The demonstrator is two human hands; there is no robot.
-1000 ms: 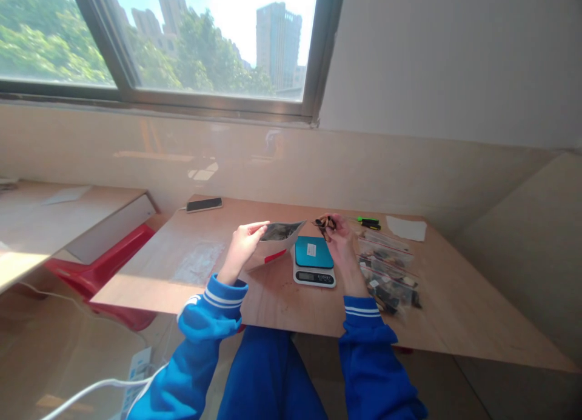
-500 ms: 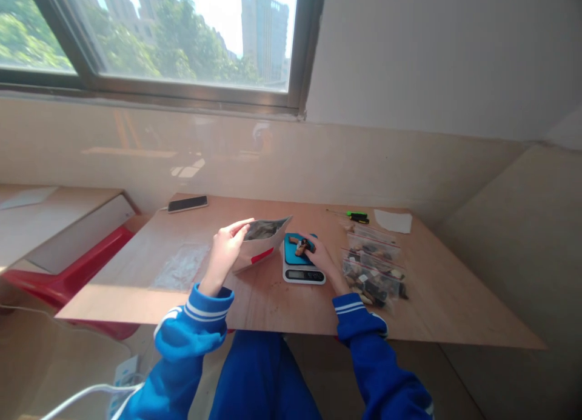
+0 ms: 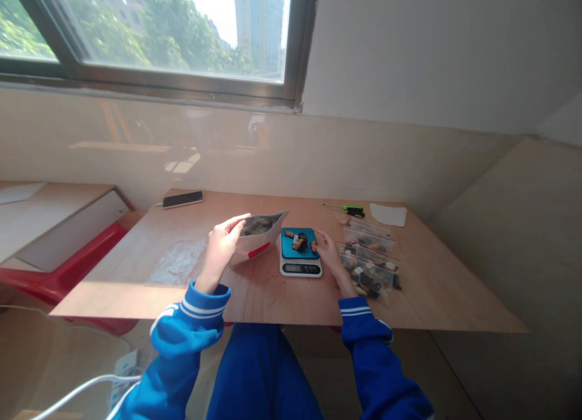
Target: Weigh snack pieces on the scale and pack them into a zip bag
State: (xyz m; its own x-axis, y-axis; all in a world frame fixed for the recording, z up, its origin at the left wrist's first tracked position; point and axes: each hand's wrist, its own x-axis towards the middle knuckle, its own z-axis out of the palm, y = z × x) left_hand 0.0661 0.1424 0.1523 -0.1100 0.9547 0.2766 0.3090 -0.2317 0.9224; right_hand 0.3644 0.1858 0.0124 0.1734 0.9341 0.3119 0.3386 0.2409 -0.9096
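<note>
My left hand (image 3: 222, 244) grips the rim of a pale pouch (image 3: 248, 250) with a red label and a silvery inside, its mouth held wide. Just right of the pouch stands a kitchen scale (image 3: 301, 268) with a blue top and a dark display. Several small brown pieces (image 3: 299, 243), dried-looking and lumpy, lie on the scale's top. My right hand (image 3: 328, 253) is at the scale's right edge, fingers apart, close to the rightmost brown piece (image 3: 313, 246). Whether a fingertip touches that piece I cannot tell.
Zip bags (image 3: 370, 265) of dark and brown pieces lie right of the scale. Behind them are screwdrivers (image 3: 352, 209) and white paper (image 3: 388, 214). A phone (image 3: 182, 199) rests at the back left, a clear plastic bag (image 3: 177, 262) nearer. A red chair (image 3: 68, 286) stands left.
My right hand has drawn back rightward from over the scale, uncovering the brown pieces on it. The left hand still holds the pouch; the view has shifted slightly.
</note>
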